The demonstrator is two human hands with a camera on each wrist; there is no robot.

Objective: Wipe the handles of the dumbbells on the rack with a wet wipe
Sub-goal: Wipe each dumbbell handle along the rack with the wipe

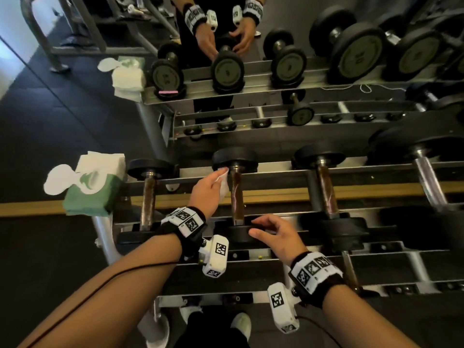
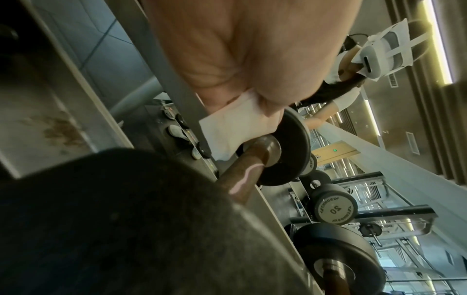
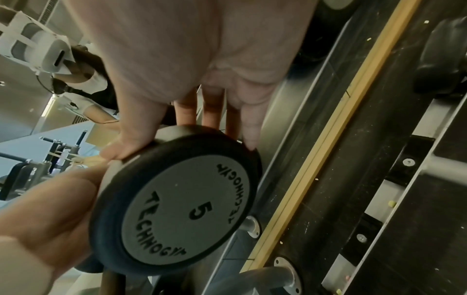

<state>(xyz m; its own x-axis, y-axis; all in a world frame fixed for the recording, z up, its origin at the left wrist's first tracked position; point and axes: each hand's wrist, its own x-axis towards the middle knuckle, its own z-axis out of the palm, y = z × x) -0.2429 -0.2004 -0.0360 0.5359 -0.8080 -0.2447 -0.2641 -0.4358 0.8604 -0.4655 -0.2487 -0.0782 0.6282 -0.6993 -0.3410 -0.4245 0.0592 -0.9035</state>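
Observation:
The dumbbell rack (image 1: pixel 276 194) holds a row of dumbbells with brown handles. My left hand (image 1: pixel 213 183) pinches a white wet wipe (image 1: pixel 224 183) against the left side of the second dumbbell's handle (image 1: pixel 237 197), close to its far head. In the left wrist view the wet wipe (image 2: pixel 227 129) hangs from my left hand (image 2: pixel 227 79) and touches the handle (image 2: pixel 250 159) at its collar. My right hand (image 1: pixel 270 233) grips the near head (image 1: pixel 238 236) of that dumbbell. In the right wrist view my right hand (image 3: pixel 192 111) curls over the rim of the head marked 5 (image 3: pixel 182 205).
A green pack of wet wipes (image 1: pixel 93 189) with its flap open sits at the rack's left end. More dumbbells lie left (image 1: pixel 148 197) and right (image 1: pixel 326 189) of the one held. A mirror (image 1: pixel 251 71) behind the rack reflects it and my hands.

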